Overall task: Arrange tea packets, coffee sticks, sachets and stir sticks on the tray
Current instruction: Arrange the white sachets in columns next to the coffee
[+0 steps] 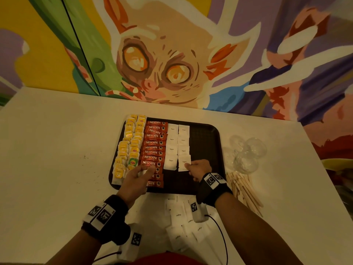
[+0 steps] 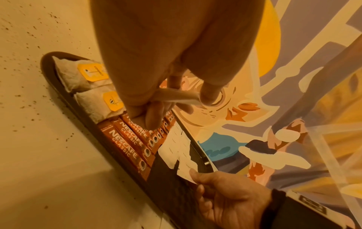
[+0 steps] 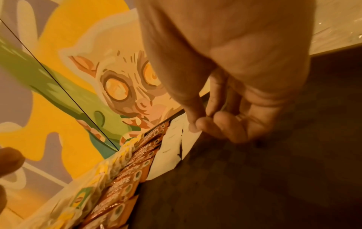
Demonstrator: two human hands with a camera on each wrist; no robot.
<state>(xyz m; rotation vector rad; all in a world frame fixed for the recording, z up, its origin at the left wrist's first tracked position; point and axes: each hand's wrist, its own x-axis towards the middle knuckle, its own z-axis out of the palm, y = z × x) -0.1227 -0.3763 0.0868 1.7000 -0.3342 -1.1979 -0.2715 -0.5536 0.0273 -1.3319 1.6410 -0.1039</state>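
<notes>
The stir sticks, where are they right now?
In the head view the stir sticks lie in a loose pile on the table, just off the tray's right edge, near the clear glass cups.

On the tray [image 1: 208,131], tea packets [image 1: 129,144] line the left edge, coffee sticks [image 1: 153,148] beside them, sachets [image 1: 177,146] mid-tray; stir sticks [image 1: 243,188] off its right edge
</notes>
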